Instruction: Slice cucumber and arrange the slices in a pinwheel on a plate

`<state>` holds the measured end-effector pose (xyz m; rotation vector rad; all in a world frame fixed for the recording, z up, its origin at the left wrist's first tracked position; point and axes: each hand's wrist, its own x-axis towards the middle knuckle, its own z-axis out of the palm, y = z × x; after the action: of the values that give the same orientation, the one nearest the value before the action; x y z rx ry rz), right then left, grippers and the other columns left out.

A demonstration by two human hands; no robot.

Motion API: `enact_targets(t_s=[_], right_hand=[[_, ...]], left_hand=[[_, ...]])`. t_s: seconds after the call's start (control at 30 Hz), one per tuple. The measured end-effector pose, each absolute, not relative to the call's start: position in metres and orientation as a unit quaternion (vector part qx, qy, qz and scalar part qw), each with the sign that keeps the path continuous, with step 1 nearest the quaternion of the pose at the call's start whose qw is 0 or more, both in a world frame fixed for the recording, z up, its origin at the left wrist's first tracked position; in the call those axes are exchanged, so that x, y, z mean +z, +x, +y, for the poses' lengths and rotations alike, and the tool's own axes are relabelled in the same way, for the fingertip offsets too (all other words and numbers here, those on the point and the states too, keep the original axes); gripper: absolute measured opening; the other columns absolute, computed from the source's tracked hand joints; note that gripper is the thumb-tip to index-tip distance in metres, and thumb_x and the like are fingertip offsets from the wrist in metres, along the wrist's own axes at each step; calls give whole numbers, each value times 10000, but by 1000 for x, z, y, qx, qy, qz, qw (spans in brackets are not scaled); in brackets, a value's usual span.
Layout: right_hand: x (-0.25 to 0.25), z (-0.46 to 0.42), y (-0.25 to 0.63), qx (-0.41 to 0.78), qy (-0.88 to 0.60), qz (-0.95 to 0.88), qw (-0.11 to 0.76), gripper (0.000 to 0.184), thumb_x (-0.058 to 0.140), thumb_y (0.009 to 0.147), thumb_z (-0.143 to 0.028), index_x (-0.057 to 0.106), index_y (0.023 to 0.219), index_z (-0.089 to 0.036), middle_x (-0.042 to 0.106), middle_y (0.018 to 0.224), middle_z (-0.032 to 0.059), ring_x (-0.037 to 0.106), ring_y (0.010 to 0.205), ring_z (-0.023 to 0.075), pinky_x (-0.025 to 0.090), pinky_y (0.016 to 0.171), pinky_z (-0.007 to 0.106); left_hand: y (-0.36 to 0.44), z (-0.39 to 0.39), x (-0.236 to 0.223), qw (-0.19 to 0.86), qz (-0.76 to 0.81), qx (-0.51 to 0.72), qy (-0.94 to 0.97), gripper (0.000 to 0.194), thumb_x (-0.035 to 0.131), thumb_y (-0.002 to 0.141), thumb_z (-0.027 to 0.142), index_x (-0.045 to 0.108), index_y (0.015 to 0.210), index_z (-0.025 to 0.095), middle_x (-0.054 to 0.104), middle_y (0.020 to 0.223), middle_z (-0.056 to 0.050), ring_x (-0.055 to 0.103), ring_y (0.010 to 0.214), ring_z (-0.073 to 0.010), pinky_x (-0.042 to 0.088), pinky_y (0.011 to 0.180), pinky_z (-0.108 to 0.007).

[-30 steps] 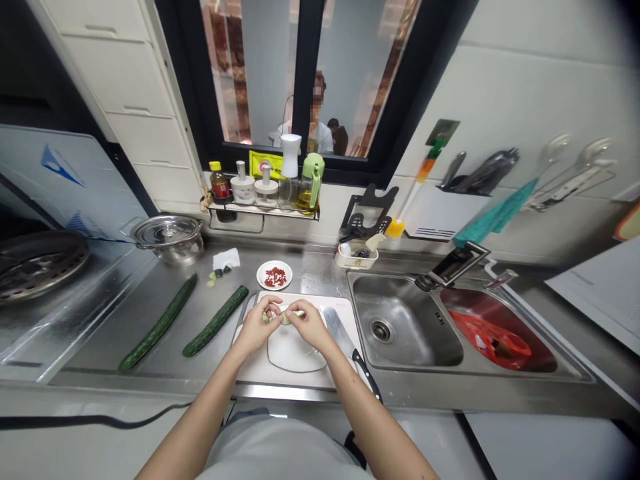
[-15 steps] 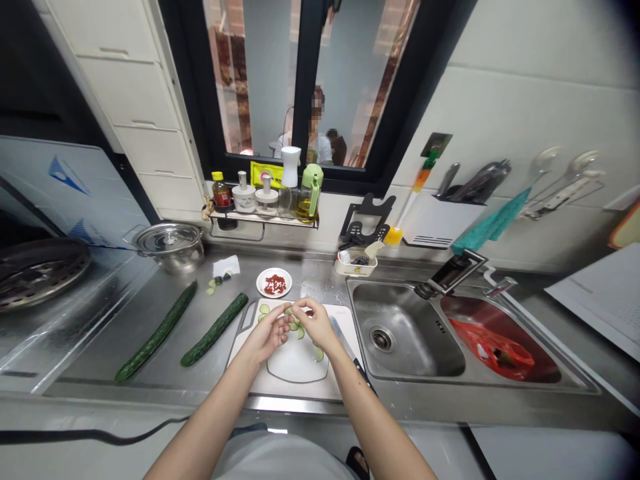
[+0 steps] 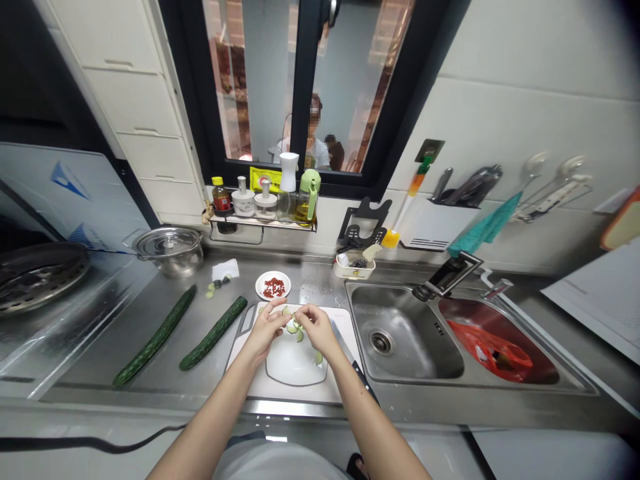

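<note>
Over a white plate (image 3: 295, 368) on the cutting board (image 3: 245, 385), my two hands work close together. My left hand (image 3: 266, 331) has its fingers stretched and apart, with nothing visible in them. Thumb and fingers of my right hand (image 3: 319, 331) pinch at a thin cucumber slice, partly hidden by the fingertips. Several cucumber slices (image 3: 299, 335) lie on the plate's far part, and one slice (image 3: 318, 357) sits near its right edge. A knife (image 3: 350, 357) with a black handle rests along the board's right side, partly under my right forearm.
Two whole cucumbers (image 3: 214, 333) lie left of the board. Behind it stands a small dish (image 3: 285, 275) of chopped red pieces. Cucumber ends lie near a white paper (image 3: 226, 269). A lidded pot (image 3: 173, 252) is far left; a double sink (image 3: 410, 337) is right.
My left hand has drawn slightly apart from the right, its fingers opening. My right hand has come down a little toward the slices on the plate. The view has shifted slightly.
</note>
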<state>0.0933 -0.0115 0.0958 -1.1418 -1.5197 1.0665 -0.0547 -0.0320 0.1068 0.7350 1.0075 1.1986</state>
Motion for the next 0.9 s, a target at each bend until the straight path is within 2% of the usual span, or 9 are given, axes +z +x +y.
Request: enact_targets(t_s=[0.17,0.33,0.7,0.9], right_hand=[[102,-12,93,438,-428,-645,457,215,609,788,-366,660,904,-193,675,851,25,588,753,137,475,672,250],[108,-14,93,409,-430,-679,433,209,583,816,-383,648,825,-185,660,785,14,572,691,128,456,636,240],[108,-18,89,404,-459,-653,446,180,566,795,-347,614,738,-183,622,713,4,552,670,129,448,658,245],[101,-17,85,436,-465,-620,458,178,564,770,-334,613,695,-181,606,642,2,542,617,123,446,602,233]], left_hand=[[-59,-32,112,618,444,533,371,673,818,577,381,551,1166,195,639,733,21,510,547,-65,306,515,-178],[-60,-33,118,585,434,556,400,629,802,594,334,540,1148,190,657,757,1,591,694,-127,412,654,-226],[-55,-34,111,472,477,562,483,532,690,692,197,519,1195,208,527,680,56,471,597,-81,354,586,-181],[-53,-33,105,427,509,557,498,539,638,709,147,525,1230,225,564,747,35,486,632,-100,364,629,-197]])
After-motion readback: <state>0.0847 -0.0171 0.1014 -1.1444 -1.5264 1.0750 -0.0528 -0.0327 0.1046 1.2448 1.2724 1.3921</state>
